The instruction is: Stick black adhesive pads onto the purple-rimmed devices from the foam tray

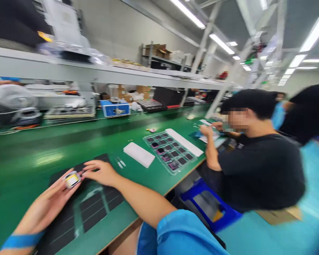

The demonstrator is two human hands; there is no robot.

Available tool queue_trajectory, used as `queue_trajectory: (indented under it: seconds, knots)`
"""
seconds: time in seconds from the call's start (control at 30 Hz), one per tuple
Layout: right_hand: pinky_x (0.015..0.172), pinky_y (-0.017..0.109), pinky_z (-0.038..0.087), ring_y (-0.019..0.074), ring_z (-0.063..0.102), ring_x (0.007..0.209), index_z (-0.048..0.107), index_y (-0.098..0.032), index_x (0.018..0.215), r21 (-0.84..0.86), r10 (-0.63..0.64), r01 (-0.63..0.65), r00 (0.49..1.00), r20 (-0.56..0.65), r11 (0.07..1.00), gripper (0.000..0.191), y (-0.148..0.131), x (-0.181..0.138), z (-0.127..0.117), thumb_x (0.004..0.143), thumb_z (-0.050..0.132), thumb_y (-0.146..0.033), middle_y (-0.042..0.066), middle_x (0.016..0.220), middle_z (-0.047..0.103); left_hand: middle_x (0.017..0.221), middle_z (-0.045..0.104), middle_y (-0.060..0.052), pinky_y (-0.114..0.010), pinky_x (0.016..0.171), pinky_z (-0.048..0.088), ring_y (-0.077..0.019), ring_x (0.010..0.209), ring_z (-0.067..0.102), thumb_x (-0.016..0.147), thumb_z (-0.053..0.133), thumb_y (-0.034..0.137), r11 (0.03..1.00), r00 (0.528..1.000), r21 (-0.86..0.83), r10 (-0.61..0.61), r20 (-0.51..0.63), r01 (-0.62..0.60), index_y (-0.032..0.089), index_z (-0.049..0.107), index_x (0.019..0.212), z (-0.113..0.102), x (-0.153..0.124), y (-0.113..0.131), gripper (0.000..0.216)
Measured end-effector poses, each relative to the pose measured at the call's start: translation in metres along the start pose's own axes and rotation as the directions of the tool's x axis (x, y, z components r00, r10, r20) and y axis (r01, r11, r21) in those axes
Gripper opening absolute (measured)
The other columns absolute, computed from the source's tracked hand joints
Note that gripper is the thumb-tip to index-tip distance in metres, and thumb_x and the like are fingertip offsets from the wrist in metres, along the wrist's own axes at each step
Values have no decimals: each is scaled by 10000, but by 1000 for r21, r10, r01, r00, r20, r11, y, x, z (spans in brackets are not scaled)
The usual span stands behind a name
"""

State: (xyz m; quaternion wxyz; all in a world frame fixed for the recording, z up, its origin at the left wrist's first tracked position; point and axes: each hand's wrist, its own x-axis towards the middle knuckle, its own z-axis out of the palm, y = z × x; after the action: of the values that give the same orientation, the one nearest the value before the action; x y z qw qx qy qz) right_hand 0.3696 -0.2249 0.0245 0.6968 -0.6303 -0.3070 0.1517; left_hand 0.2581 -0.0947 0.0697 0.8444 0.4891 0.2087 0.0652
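My left hand (pixel 49 202) is closed around the edges of a small square device (pixel 72 179) with a silvery rim, like a watch case. Its white and yellow face is turned up. Close by on the right is my right hand (pixel 102 173), its fingers loosely bent and apart, the tips near the device's edge. Whether they touch it is blurred. Beneath both hands lies a dark mat (pixel 95 216), with a clear plastic frame or tray (pixel 78 216) on it.
On the green bench (pixel 117 132) are a white block (pixel 139 154), small white strips (pixel 121 163) and a clear tray (pixel 172 150) of dark square parts. A blue box (pixel 115 108) stands under the shelf (pixel 159 76). A co-worker (pixel 257 170) sits at right beside a blue stool (pixel 211 205).
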Motion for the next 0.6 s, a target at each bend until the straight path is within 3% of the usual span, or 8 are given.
queue_trajectory:
  seconds: [0.1,0.2,0.3,0.37,0.5,0.6]
  knots:
    - [826,342,518,175,659,836,639,-204,1000,-144,-59,31,979,-193,989,338,-8,-3,-9,747,653,-427,32,873,701,1134,661,-75,-373,924,501,-246,1090,594,680,687,209,997,992,27,73,106,-76,200,568,1212,-8,1,-2,545]
    - [752,335,533,172,640,776,643,-194,943,-225,-82,27,969,-235,974,268,-6,1,-16,776,596,-398,34,840,687,1070,663,-84,-409,932,482,-237,1006,621,645,738,309,903,949,292,306,74,-314,173,554,1228,-11,5,-8,626]
    - [739,340,530,182,629,788,632,-186,964,-243,-87,28,968,-235,970,286,0,2,-18,778,568,-394,51,852,678,964,643,-61,-387,803,527,-224,910,615,610,756,281,592,814,654,577,64,-471,199,589,1173,-15,8,-13,593]
    - [733,342,530,188,630,783,633,-185,958,-263,-90,25,968,-236,965,295,1,0,-19,769,570,-403,56,841,678,930,627,-46,-365,763,526,-203,861,604,628,743,236,415,732,762,672,111,-497,218,582,1158,-16,10,-13,554]
    - [732,367,534,209,642,781,639,-173,941,-287,-92,27,973,-214,958,342,0,-3,-18,757,569,-452,77,845,684,917,622,-41,-372,802,503,-198,855,599,652,728,165,241,622,833,768,150,-498,207,563,1100,-8,-2,-5,479]
    - [725,388,539,233,654,792,647,-163,933,-319,-85,16,976,-201,948,405,0,-3,-18,736,573,-509,102,858,690,938,626,-47,-375,818,491,-206,894,597,688,712,173,138,490,843,857,162,-520,218,536,1093,-2,-44,0,444]
